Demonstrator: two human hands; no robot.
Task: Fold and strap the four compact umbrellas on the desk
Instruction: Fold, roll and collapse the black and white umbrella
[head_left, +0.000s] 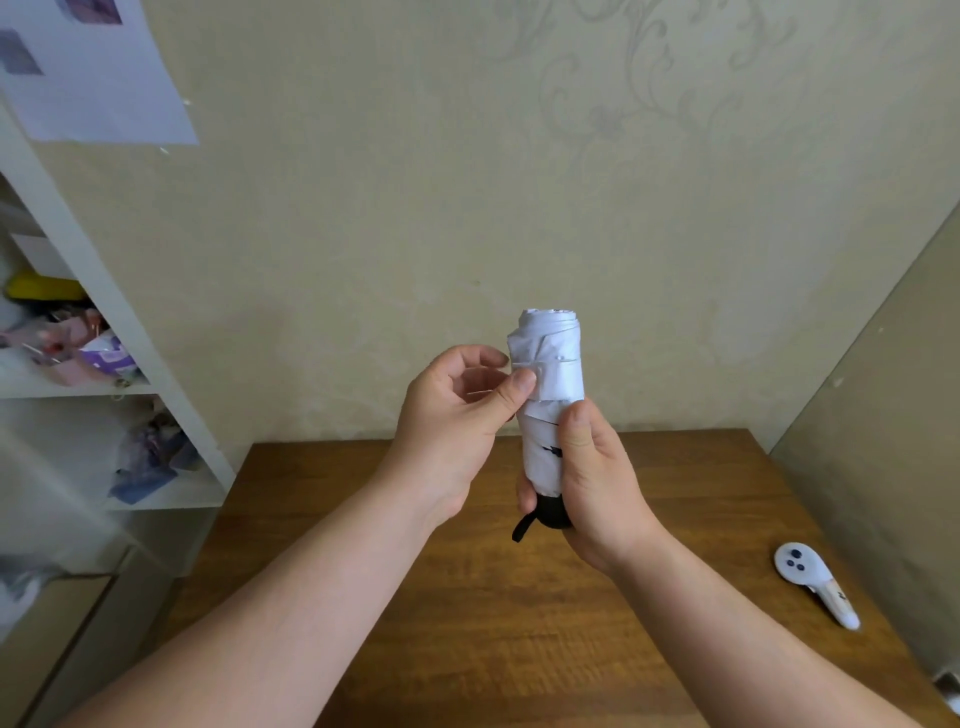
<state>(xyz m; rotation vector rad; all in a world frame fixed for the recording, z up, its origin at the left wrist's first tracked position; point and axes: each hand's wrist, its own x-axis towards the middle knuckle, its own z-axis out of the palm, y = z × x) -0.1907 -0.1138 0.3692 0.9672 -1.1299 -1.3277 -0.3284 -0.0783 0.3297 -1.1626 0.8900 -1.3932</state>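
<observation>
Held upright above the wooden desk (467, 597), mid-scene: a white compact umbrella (548, 415), rolled tight into a stubby cylinder, small dark marks on the lower cloth. Wrapped by a white strap (556, 382) round the upper part. Black handle (551, 512) at the bottom, black wrist loop (522, 527) dangling left. Gripped low by the right hand (597, 488), fingers curled around cloth and handle, thumb up the front. Strap end pinched by the left hand (457, 415) between thumb and forefinger, other fingers loosely curled. Far right on the desk, a white controller (810, 579).
</observation>
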